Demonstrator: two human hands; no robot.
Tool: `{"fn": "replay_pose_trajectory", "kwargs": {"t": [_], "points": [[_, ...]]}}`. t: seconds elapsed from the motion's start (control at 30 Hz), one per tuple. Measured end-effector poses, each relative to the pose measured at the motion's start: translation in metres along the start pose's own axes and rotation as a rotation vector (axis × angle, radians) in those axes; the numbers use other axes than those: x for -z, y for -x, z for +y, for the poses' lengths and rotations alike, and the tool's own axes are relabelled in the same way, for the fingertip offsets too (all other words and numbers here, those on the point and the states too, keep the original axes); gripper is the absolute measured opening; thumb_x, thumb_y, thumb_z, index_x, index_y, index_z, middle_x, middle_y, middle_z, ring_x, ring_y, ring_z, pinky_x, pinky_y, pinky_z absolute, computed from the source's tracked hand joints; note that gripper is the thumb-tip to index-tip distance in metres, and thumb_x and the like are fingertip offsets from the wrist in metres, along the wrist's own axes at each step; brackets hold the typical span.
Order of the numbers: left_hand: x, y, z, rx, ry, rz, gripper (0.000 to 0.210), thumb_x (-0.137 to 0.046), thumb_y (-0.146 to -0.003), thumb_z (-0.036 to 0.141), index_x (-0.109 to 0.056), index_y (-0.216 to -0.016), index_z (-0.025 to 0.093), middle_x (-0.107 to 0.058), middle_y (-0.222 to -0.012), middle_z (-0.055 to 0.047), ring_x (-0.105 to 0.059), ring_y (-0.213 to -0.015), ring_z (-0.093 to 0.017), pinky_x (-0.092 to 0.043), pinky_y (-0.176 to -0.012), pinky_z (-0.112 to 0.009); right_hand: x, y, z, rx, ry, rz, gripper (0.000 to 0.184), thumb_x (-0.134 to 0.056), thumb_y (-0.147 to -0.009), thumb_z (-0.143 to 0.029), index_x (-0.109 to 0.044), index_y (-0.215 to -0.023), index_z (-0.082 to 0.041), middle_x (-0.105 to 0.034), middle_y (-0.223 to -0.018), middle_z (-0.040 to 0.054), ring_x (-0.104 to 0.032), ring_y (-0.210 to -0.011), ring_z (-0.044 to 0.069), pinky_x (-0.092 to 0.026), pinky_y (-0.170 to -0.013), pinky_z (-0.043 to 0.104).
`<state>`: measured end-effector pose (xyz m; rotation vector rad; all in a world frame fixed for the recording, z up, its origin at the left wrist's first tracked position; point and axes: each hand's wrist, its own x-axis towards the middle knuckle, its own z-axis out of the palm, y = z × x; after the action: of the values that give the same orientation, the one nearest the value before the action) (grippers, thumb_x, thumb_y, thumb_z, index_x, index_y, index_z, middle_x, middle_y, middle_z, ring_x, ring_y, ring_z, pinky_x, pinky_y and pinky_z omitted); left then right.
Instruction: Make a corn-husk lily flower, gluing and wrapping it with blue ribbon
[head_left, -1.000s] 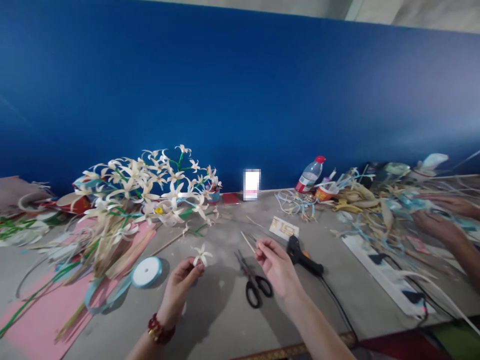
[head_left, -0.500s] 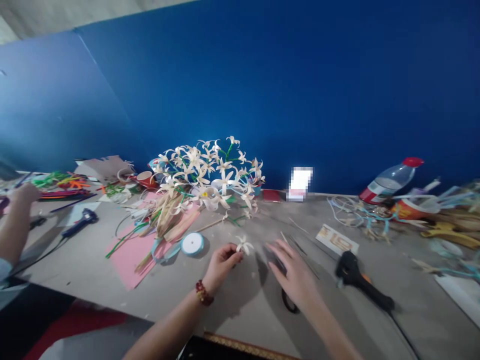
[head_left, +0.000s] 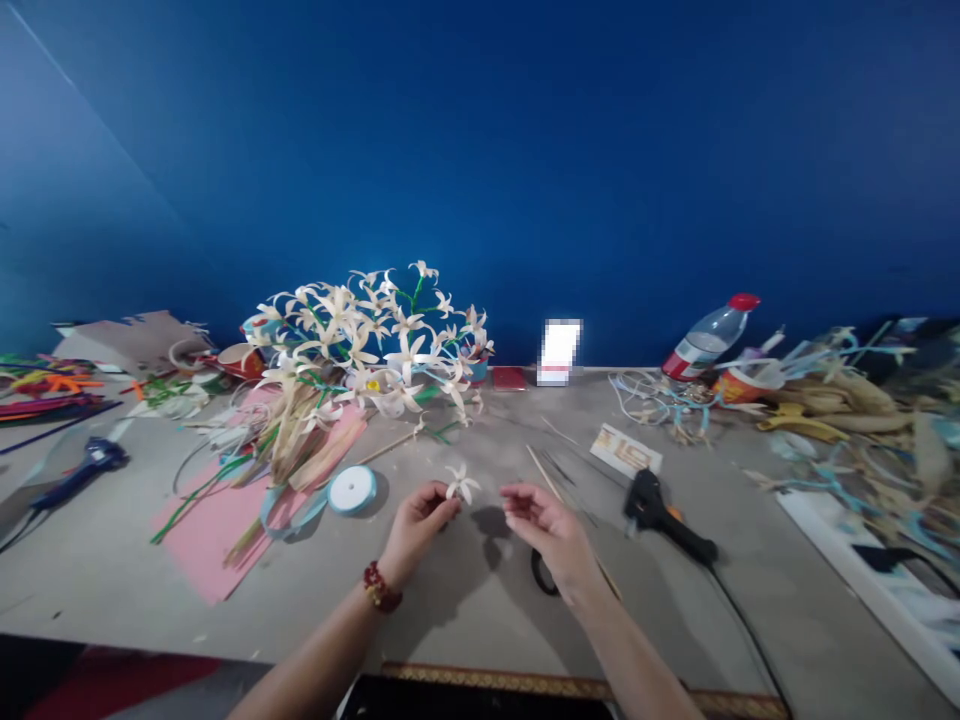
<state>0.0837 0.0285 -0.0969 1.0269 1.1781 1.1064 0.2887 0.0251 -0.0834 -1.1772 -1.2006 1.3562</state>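
Observation:
A small white artificial flower (head_left: 463,486) is pinched between the thumb and fingers of my left hand (head_left: 420,522), just above the table. To its right, my right hand (head_left: 553,530) is held with loosely bent fingers, apart from the flower, and nothing shows in it. Under that hand lies a black ring-shaped object (head_left: 541,573), partly covered, so its kind is unclear. A thin stick (head_left: 541,472) runs behind the same hand. Beyond my hands stands a large bunch of similar white flowers (head_left: 409,350) on green stems.
Left of my hands are a ribbon spool (head_left: 352,490), pink paper (head_left: 206,555) and a blue glue gun (head_left: 82,472). On the right lie a black glue gun (head_left: 667,520) with its cord, a printed card (head_left: 626,452), a tilted bottle (head_left: 709,340) and a white power strip (head_left: 862,600).
The view has swung right, and the other person's arm at the left has left the picture. My right hand's fingers have turned inward towards the flower; my left hand keeps its pinch.

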Motion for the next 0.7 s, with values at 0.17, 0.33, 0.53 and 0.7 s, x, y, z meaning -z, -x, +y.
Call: {"fn": "replay_pose_trajectory", "kwargs": {"t": [0.17,0.33,0.53,0.7], "points": [[0.000,0.001,-0.001,0.008,-0.003,0.003,0.036,-0.077,-0.071,0.050,-0.067,-0.078,0.015,-0.061,-0.063,0.001,-0.048,-0.056,-0.010,-0.033,-0.055,-0.022,-0.007,0.005,0.005,-0.071,-0.019,0.007,0.030,-0.076,-0.075,-0.045,-0.073,-0.088,-0.019,-0.070,-0.076,0.0023,-0.062,-0.068,0.017,-0.051,-0.062,0.026],[-0.001,0.002,-0.003,0.010,0.000,-0.014,0.035,-0.076,-0.073,0.047,-0.068,-0.083,0.015,-0.065,-0.067,0.001,-0.052,-0.060,-0.011,-0.036,-0.058,-0.022,-0.018,0.004,0.009,-0.072,-0.040,-0.007,0.032,-0.078,-0.073,-0.047,-0.074,-0.086,-0.018,-0.067,-0.072,0.0006,-0.058,-0.064,0.015,-0.049,-0.060,0.025],[-0.009,0.007,-0.004,-0.031,-0.008,-0.080,0.036,-0.076,-0.073,0.048,-0.071,-0.084,0.014,-0.069,-0.074,-0.002,-0.059,-0.068,-0.016,-0.044,-0.066,-0.025,-0.036,0.001,0.013,-0.086,-0.120,-0.005,0.037,-0.079,-0.069,-0.052,-0.072,-0.084,-0.019,-0.067,-0.072,0.0006,-0.056,-0.062,0.016,-0.047,-0.056,0.025],[-0.011,0.009,-0.004,-0.077,-0.071,-0.119,0.034,-0.072,-0.077,0.048,-0.071,-0.082,0.014,-0.071,-0.076,-0.003,-0.063,-0.071,-0.018,-0.048,-0.070,-0.028,-0.043,0.002,0.015,-0.087,-0.192,0.015,0.035,-0.082,-0.067,-0.050,-0.073,-0.081,-0.020,-0.067,-0.074,0.0011,-0.055,-0.066,0.017,-0.042,-0.057,0.025]]}}
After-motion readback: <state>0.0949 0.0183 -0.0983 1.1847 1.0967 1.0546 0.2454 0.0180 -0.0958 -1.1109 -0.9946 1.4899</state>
